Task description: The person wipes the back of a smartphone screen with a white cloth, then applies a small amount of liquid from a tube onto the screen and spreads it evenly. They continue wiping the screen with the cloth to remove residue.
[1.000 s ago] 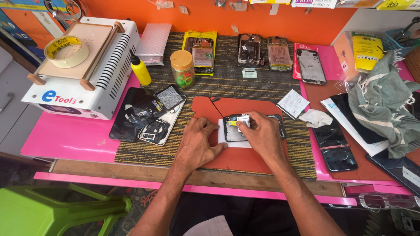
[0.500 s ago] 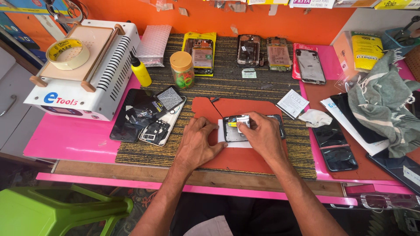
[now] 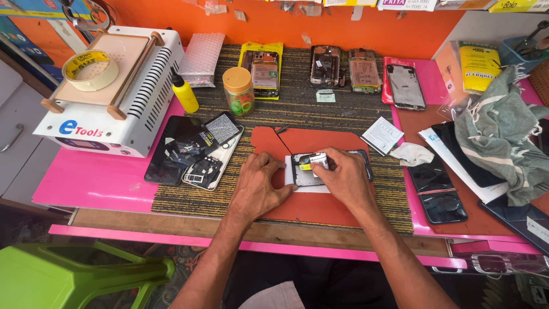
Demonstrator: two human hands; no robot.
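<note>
An opened phone (image 3: 304,169) lies back-up on a red-orange mat (image 3: 311,140) in the middle of the bench. My left hand (image 3: 260,186) rests flat on the mat and steadies the phone's left edge. My right hand (image 3: 343,177) covers the phone's right half and pinches a small white and silver tool (image 3: 318,159) over its insides. A yellow part shows beside the tool tip. The phone's right side is hidden under my right hand.
A white heating machine (image 3: 108,97) with a tape roll (image 3: 90,68) stands at left. A yellow bottle (image 3: 185,94), a jar (image 3: 238,90), several dismantled phones (image 3: 194,150) and dark screens (image 3: 440,191) lie around. A grey-green cloth (image 3: 503,134) is at right, a green stool (image 3: 74,274) below left.
Both hands stay on the phone in nearly the same place. The view has shifted slightly. No other thing has visibly moved.
</note>
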